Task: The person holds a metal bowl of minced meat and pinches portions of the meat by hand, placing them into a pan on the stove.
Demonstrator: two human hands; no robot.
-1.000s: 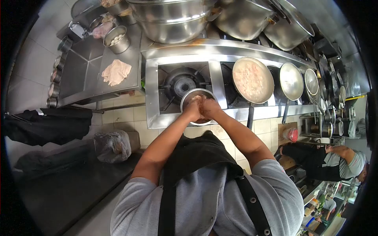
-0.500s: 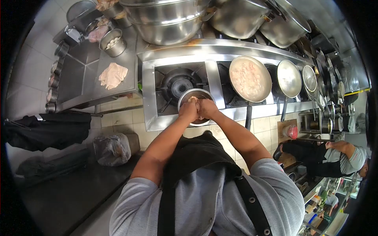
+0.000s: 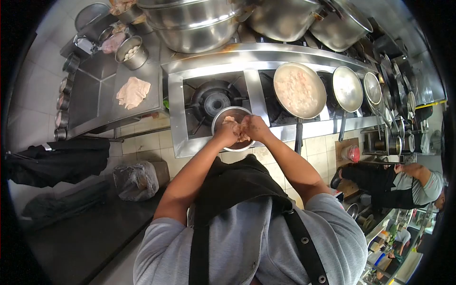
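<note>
A round steel bowl (image 3: 215,124) sits at the front edge of the stove, and both hands are over its opening. My left hand (image 3: 228,133) is closed around pale pinkish pieces that look like raw meat (image 3: 243,137). On the bowl's right side, my right hand (image 3: 255,128) is also closed on the meat, close against the left. The fingers partly hide what they grip. Another pale lump shows inside the bowl beyond the left hand. Behind the bowl is a bare gas burner (image 3: 217,104).
To the right, a frying pan (image 3: 299,90) holds pinkish pieces in whitish liquid, beside a smaller pan (image 3: 347,89). A flat pale piece (image 3: 133,92) lies on the left counter near a pot of white round items (image 3: 131,52). Large pots (image 3: 194,33) stand behind. A co-worker (image 3: 403,187) is at right.
My hands have moved slightly apart, and more of the meat shows between them. The camera view has shifted a little.
</note>
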